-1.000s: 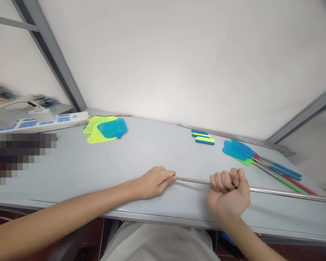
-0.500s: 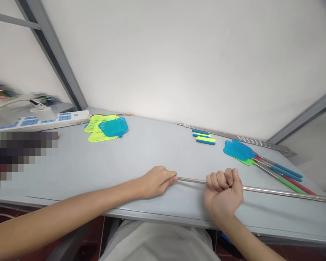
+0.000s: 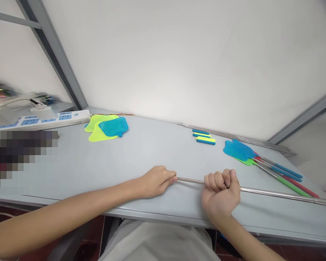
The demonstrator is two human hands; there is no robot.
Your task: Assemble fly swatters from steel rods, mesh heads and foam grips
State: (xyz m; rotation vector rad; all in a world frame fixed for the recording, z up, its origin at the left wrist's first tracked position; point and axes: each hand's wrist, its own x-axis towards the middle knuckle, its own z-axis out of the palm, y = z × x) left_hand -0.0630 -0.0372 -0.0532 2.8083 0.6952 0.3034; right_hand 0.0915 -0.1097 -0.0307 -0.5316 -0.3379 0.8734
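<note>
A thin metal telescopic rod (image 3: pixel 271 193) stretches across the front of the table and past the right edge of the view. My left hand (image 3: pixel 157 181) is closed on its narrow left end, hiding the tip. Further right, my right hand (image 3: pixel 221 194) wraps round the same rod in a fist, palm side up. Beyond my right hand lie assembled fly swatters with blue heads (image 3: pixel 239 150), a green head (image 3: pixel 247 161) below them, metal shafts and coloured handles. Short blue and yellow handle sleeves (image 3: pixel 205 139) lie behind my hands.
Loose yellow-green (image 3: pixel 104 134) and blue (image 3: pixel 114 127) swatter heads overlap at the back left. A white power strip (image 3: pixel 81 116) with plugs is beside them. More metal rods (image 3: pixel 233 137) lie along the wall at the back right. A blurred-out patch covers the table's left side.
My right hand has shifted slightly left, closer to my left hand, and the rod's right part sits a little lower. My left hand stays in place.
</note>
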